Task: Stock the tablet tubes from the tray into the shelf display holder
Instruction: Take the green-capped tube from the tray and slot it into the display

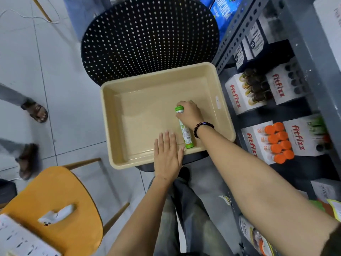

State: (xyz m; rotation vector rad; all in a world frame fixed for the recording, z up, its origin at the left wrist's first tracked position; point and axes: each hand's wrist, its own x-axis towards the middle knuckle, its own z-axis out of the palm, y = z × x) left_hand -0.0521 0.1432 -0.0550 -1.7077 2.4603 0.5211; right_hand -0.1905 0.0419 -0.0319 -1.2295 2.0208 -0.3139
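The slim white tablet tube with green caps at both ends lies on the floor of the beige plastic tray, in its near right quarter, and it looks to be the last one in there. Its long axis runs from the tray's near rim up toward the far wall, tilted slightly left at the far end. The label is white with green print and a barcode near the lower cap; the rest is too small to read.

Your right hand is already on the tube's far end, fingers curled down and closed around the upper green cap, so the tube stretches from those fingers back toward you, under your wrist with the dark bead bracelet. Your left hand lies just beside the tube's near end, on its left, over the tray's near rim, fingers straight and pressed together, holding nothing; whether it touches the tube I cannot tell.

The right hand is the nearer one to the grey metal shelf, which stands to the right of the tray. Lift by the capped end and let the tube swing upright, I'd judge, since the white "fitfizz" display holder with open holes takes tubes cap up. The orange-capped tubes fill another holder nearer you.
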